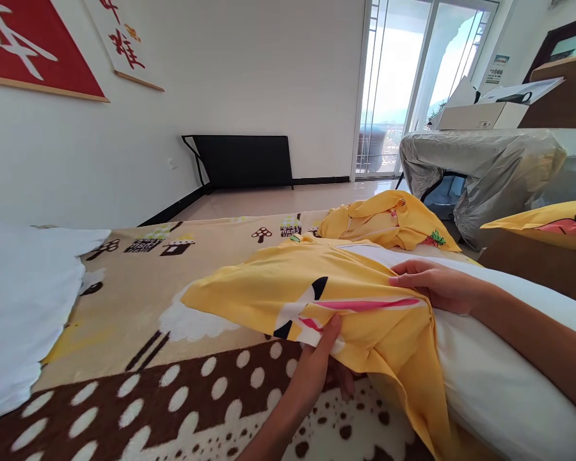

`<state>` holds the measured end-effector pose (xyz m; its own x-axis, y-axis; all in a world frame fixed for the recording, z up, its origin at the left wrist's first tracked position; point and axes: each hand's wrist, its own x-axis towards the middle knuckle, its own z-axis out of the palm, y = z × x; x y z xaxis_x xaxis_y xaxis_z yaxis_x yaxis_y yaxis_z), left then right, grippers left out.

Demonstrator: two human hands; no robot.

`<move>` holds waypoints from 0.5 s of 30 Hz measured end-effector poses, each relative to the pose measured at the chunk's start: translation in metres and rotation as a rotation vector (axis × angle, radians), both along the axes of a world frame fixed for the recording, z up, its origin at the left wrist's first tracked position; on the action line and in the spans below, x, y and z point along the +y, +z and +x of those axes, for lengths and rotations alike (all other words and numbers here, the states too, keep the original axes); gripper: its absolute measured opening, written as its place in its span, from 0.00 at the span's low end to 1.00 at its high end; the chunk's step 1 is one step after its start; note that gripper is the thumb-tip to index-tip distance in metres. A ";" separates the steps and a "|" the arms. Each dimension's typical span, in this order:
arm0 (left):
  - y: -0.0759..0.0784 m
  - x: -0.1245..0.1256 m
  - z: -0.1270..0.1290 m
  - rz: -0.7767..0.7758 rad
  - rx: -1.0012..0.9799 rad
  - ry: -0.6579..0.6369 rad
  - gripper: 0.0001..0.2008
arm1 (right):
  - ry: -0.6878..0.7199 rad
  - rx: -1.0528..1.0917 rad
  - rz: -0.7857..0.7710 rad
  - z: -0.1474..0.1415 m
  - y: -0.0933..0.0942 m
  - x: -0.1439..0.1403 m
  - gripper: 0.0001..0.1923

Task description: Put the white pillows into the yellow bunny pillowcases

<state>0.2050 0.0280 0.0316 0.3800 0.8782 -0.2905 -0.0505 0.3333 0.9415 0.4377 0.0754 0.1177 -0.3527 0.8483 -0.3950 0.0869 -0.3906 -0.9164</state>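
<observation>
A yellow pillowcase with a pink and black print is drawn partway over a white pillow, which sticks out to the right. My left hand grips the case's near side, thumb on top and fingers underneath. At the case's bunched opening, my right hand pinches the fabric against the pillow. One flap of the case hangs down in front of the pillow. The pillow's inner end is covered by the cloth.
Underneath lies a brown and beige patterned blanket. White cloth covers its left side. Another yellow fabric piece is crumpled beyond the pillow. On the right, a yellow printed cloth rests above a cardboard box. Behind stands a plastic-covered table.
</observation>
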 end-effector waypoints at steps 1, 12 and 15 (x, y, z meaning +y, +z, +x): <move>-0.001 0.003 -0.001 0.014 0.007 0.085 0.29 | 0.002 0.017 0.002 0.001 -0.001 0.000 0.11; 0.000 0.026 -0.011 0.044 -0.279 0.720 0.17 | 0.232 0.226 0.021 -0.038 -0.006 -0.062 0.19; 0.015 0.039 -0.025 0.036 -0.400 0.780 0.12 | 0.256 0.251 0.043 -0.048 0.004 -0.074 0.22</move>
